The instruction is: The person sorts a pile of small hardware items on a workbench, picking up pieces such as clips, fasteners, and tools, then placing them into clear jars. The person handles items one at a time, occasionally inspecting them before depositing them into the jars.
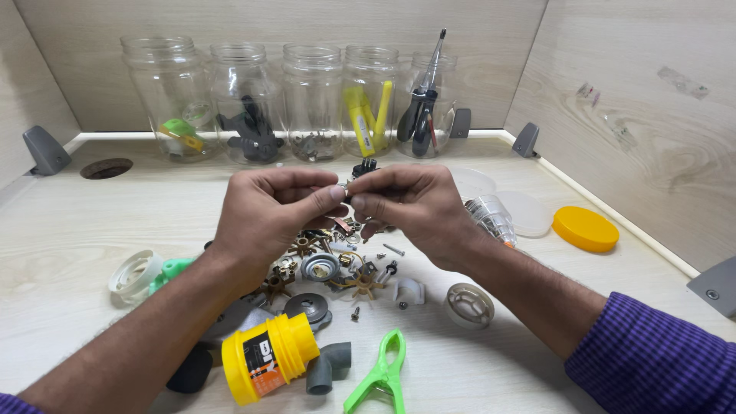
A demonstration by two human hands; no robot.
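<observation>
A small dark part [360,170] is pinched between the fingertips of the left hand [268,211] and the right hand [414,207], which are held close together above the table [77,230]. Under the hands, a heap of little metal bits [337,264] is spread out, with a yellow tub [268,356] and a green clip [381,376] near it. Five glass jars [310,100] are lined up by the back wall.
</observation>
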